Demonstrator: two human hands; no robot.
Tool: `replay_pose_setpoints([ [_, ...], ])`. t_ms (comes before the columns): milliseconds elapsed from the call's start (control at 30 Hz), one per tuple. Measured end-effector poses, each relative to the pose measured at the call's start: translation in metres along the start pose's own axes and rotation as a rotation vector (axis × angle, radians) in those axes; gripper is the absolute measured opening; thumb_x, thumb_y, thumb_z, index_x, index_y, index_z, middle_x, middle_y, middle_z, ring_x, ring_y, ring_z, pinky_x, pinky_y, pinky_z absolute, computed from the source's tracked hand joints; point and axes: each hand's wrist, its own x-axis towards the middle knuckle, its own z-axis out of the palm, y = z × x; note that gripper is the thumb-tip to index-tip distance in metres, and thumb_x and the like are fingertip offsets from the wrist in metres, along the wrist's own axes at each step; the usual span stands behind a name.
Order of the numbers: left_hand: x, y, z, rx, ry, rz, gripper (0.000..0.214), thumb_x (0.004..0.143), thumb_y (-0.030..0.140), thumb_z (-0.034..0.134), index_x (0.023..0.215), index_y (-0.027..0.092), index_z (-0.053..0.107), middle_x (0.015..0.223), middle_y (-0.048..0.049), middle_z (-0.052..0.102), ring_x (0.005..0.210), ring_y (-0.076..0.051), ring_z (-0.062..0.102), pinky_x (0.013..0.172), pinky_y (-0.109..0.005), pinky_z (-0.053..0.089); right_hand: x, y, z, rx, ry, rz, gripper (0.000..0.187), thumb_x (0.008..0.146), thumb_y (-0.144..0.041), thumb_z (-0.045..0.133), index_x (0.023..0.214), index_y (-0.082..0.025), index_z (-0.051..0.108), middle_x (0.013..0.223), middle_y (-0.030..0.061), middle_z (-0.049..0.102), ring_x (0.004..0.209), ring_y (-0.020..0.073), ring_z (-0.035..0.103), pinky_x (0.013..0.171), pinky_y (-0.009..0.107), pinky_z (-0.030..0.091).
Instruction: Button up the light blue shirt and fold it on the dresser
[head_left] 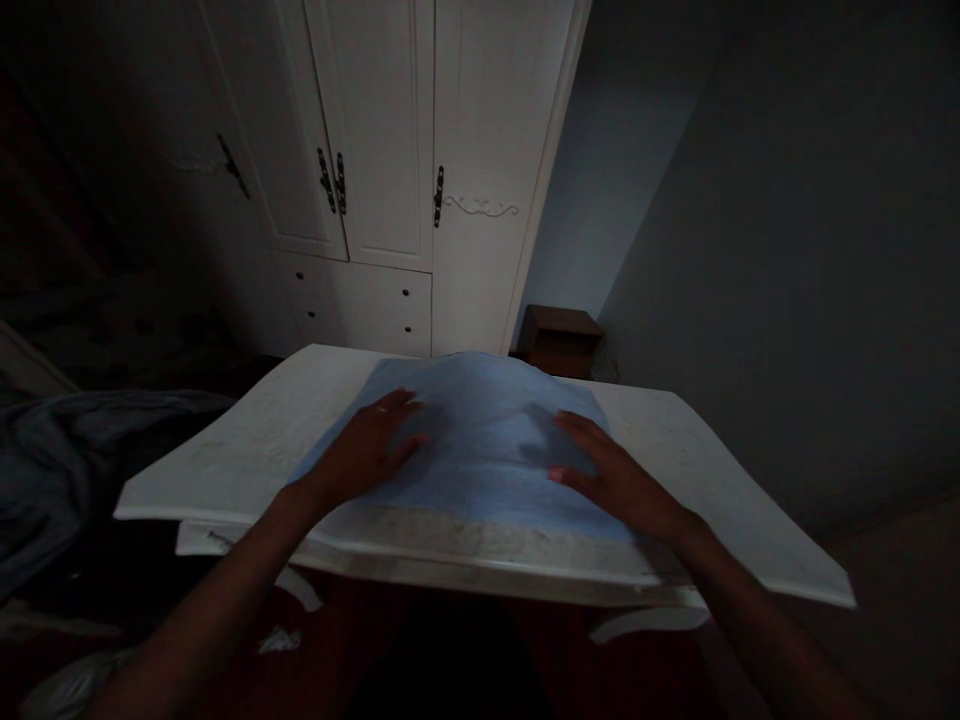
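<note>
A light blue cloth [480, 430] lies spread flat on a small white table [247, 440]. My left hand [367, 445] rests palm down on the cloth's left part, fingers stretched out, with a ring on one finger. My right hand [611, 475] lies flat on the cloth's right part, fingers also extended. Neither hand holds anything.
A white wardrobe [420, 150] with dark handles and drawers stands behind the table. A small brown wooden stand [559, 338] sits by the wall at the back right. Dark bedding [67, 450] lies to the left. The room is dim.
</note>
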Motion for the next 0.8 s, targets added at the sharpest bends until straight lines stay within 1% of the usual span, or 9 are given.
replay_pose_setpoints([
  [67,0.021,0.008,0.021,0.017,-0.118,0.139,0.066,0.092,0.061,0.038,0.141,0.018,0.048,0.155,-0.0131,0.034,0.145,-0.029,0.028,0.118,-0.046,0.022,0.029,-0.017,0.031,-0.076,-0.008,-0.135,0.071,0.09,-0.06,0.052,0.15,-0.026,0.035,0.16,0.0086,0.025,0.146,0.0337,0.022,0.118,0.055,0.022],
  [133,0.032,0.01,0.039,0.057,-0.23,0.21,0.072,0.091,0.064,0.038,0.146,0.016,0.041,0.157,-0.0161,0.027,0.147,-0.031,0.02,0.119,-0.05,0.015,0.047,-0.022,0.059,-0.142,-0.04,-0.202,0.072,0.093,-0.061,0.045,0.152,-0.022,0.03,0.161,0.0116,0.018,0.148,0.0333,0.015,0.118,0.056,0.018],
  [200,0.032,0.008,0.053,0.095,-0.308,0.237,0.076,0.091,0.067,0.034,0.149,0.016,0.035,0.158,-0.0176,0.023,0.148,-0.031,0.017,0.119,-0.051,0.012,0.05,-0.019,0.08,-0.198,-0.117,-0.22,0.074,0.095,-0.061,0.041,0.153,-0.017,0.029,0.161,0.0159,0.016,0.148,0.033,0.014,0.118,0.057,0.017],
  [267,0.025,0.004,0.062,0.113,-0.334,0.249,0.077,0.092,0.067,0.03,0.152,0.018,0.028,0.158,-0.0167,0.02,0.148,-0.028,0.015,0.12,-0.049,0.011,0.043,-0.011,0.09,-0.244,-0.17,-0.224,0.071,0.097,-0.059,0.037,0.153,-0.017,0.027,0.159,0.0172,0.019,0.148,0.0311,0.016,0.119,0.056,0.017],
  [367,0.016,0.0,0.067,0.113,-0.328,0.258,0.081,0.092,0.069,0.029,0.155,0.02,0.019,0.16,-0.016,0.014,0.149,-0.028,0.01,0.12,-0.047,0.009,0.024,0.002,0.09,-0.296,-0.172,-0.227,0.068,0.098,-0.056,0.035,0.154,-0.019,0.025,0.159,0.0153,0.021,0.148,0.029,0.017,0.119,0.054,0.018],
  [500,0.013,-0.014,0.062,0.133,-0.35,0.279,0.085,0.089,0.072,0.03,0.155,0.021,0.015,0.16,-0.0146,0.011,0.149,-0.029,0.008,0.12,-0.046,0.01,0.005,0.016,0.079,-0.353,-0.179,-0.216,0.068,0.098,-0.055,0.037,0.155,-0.024,0.018,0.161,0.0111,0.017,0.148,0.0282,0.015,0.12,0.053,0.019],
  [567,0.009,-0.03,0.057,0.173,-0.312,0.243,0.08,0.092,0.069,0.028,0.155,0.021,0.018,0.16,-0.013,0.014,0.149,-0.028,0.01,0.12,-0.045,0.012,-0.002,0.021,0.074,-0.385,-0.189,-0.203,0.067,0.099,-0.054,0.037,0.156,-0.027,0.013,0.161,0.0089,0.014,0.148,0.0268,0.014,0.12,0.052,0.019],
  [700,-0.01,-0.069,0.048,0.256,-0.171,0.084,0.073,0.095,0.064,0.024,0.152,0.018,0.03,0.158,-0.0137,0.025,0.147,-0.029,0.02,0.119,-0.046,0.019,-0.016,0.035,0.064,-0.424,-0.2,-0.156,0.067,0.1,-0.053,0.036,0.155,-0.032,0.005,0.162,0.0044,0.01,0.148,0.0258,0.013,0.121,0.052,0.018],
  [800,-0.024,-0.084,0.04,0.264,-0.118,0.069,0.071,0.095,0.064,0.027,0.149,0.019,0.037,0.155,-0.0125,0.033,0.145,-0.029,0.029,0.118,-0.046,0.023,-0.028,0.047,0.055,-0.424,-0.19,-0.095,0.067,0.099,-0.053,0.036,0.155,-0.036,0.003,0.162,0.0012,0.009,0.148,0.0264,0.015,0.12,0.053,0.02],
])
